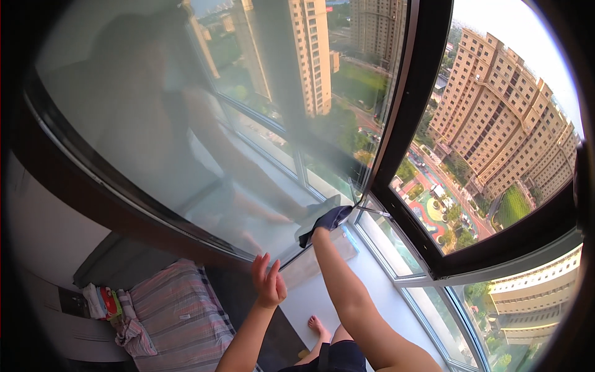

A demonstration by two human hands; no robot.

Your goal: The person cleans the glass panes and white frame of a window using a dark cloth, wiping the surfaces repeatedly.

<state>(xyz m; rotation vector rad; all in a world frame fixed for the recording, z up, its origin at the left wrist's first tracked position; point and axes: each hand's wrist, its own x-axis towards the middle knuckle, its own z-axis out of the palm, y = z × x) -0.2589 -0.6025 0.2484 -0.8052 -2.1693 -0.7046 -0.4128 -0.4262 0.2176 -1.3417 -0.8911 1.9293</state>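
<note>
A large glass window pane (pixel 248 142) in a dark frame stands swung inward and tilted across the view, with a hazy reflection of my body and arm in it. My right hand (pixel 323 224) presses a dark cloth (pixel 338 216) to the glass near the pane's lower corner, and the cloth covers most of its fingers. My left hand (pixel 268 284) is raised near the pane's bottom edge, its fingers apart and nothing in it. Whether its fingertips touch the frame, I cannot tell.
An open window frame (pixel 403 204) on the right gives onto tall buildings (pixel 496 111) far below and beyond. Under my arms is a white sill (pixel 372 291) with my bare foot (pixel 316 323) on it. A bed with a striped cover (pixel 176 304) stands lower left.
</note>
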